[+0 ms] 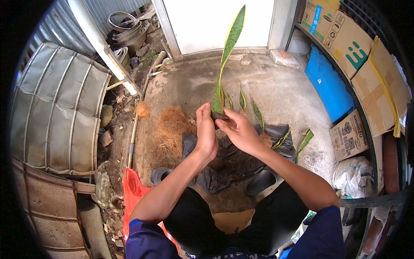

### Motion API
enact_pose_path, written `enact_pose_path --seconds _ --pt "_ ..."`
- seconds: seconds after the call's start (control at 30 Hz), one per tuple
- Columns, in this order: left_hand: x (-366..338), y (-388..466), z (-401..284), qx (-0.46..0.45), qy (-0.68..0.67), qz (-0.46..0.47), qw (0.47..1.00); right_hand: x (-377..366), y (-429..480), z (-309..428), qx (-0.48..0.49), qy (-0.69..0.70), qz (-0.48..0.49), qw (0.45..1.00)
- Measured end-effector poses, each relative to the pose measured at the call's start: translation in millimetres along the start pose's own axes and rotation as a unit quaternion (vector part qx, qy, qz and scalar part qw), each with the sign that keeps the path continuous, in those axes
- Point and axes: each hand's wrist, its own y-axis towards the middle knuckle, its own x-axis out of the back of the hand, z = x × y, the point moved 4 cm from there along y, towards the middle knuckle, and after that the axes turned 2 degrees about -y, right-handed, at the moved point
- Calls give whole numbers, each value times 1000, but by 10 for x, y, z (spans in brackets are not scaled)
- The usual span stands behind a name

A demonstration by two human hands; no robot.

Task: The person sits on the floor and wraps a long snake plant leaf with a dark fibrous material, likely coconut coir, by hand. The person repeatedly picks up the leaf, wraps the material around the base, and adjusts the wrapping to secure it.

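Between my two hands stands a tall snake plant leaf point(228, 45), green with yellow edges, with dark soil point(217, 116) packed around its base. My left hand point(206, 131) cups the soil from the left, fingers upward. From the right, my right hand point(241, 129) presses the soil with thumb and fingers. Below them lies a black plastic sheet point(278, 132) with dark soil on it. Beyond and right of my right hand are smaller snake plants, one point(258, 113) with its base wrapped in brown fibre point(266, 139). A heap of coconut fibre point(174, 123) lies left of my left hand.
A red plastic bag point(132, 187) lies left of my legs. A snake plant cutting point(304, 142) rests near pale roots point(315, 163) at the right. Cardboard boxes point(349, 139) and a blue panel point(326, 84) line the right side. A pipe point(132, 145) borders the concrete at the left.
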Motion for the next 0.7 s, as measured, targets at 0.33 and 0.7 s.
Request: enact_pose_path --seconds 0.33,0.7 --pt "-46 -103 133 65 143 -17 987 15 42 -415 13 -74 29 997" --pt "236 63 155 120 1 -45 992 -49 -55 21 22 -107 52 993"
